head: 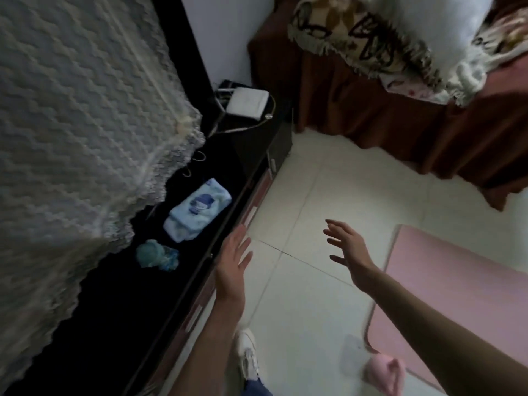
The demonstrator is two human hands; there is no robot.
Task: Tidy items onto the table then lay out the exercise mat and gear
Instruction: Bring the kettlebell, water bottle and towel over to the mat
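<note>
**Reaching with both hands spread above the tiled floor**

Hovering side by side over the floor, the left hand [235, 260] and the right hand [347, 250] are both holding nothing, with their fingers straight and fanned apart. The left hand is hanging just beside the front edge of the dark table [240, 155], while the right is hanging between that table and the pink exercise mat [445, 295].

The mat is lying flat on the pale floor tiles [314, 201] at the lower right. A small pink object [384, 371], too blurred to identify, is sitting at the mat's near corner.

A folded light blue towel [197, 210] with a dark blue cartoon print is resting on the table top, and a crumpled teal cloth [157, 256] is lying near it, closer to the viewer. A white lace-edged cover [71, 124] is draping over the left part of the table. At the far end, a white box [248, 102] with cables is sitting beside the wall.

A bed with a dark red skirt [400, 115] is filling the upper right, with a patterned blanket [363, 38] hanging over its edge. A white shoe [248, 352] is showing at the bottom. No writing is legible.
</note>
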